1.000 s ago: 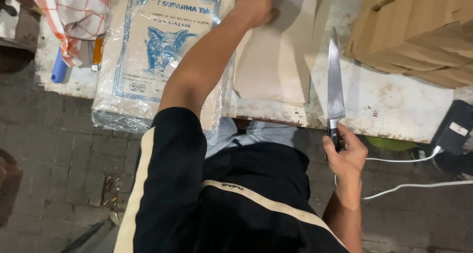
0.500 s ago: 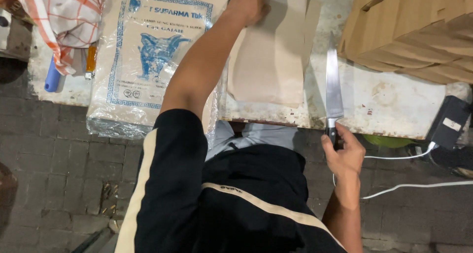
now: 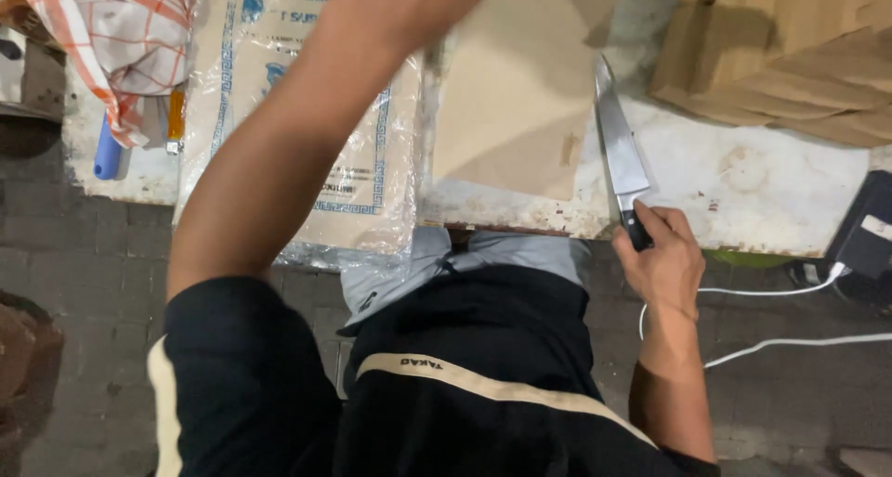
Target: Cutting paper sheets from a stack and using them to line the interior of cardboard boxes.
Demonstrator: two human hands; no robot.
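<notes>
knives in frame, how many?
1. The knife lies on the white table, right of the brown paper sheet, its handle gripped by the right hand. More may hide under the left arm.

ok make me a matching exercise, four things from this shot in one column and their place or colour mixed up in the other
Things:
1. knife
2. checked cloth
3. cardboard boxes
4. white cable

Place or colour:
A. orange and white, top left corner
B. stacked at the table's top right
C. handle in the right hand, blade flat on the table
D. trailing over the paved floor at right

Pairs: 1-C, 2-A, 3-B, 4-D
</notes>
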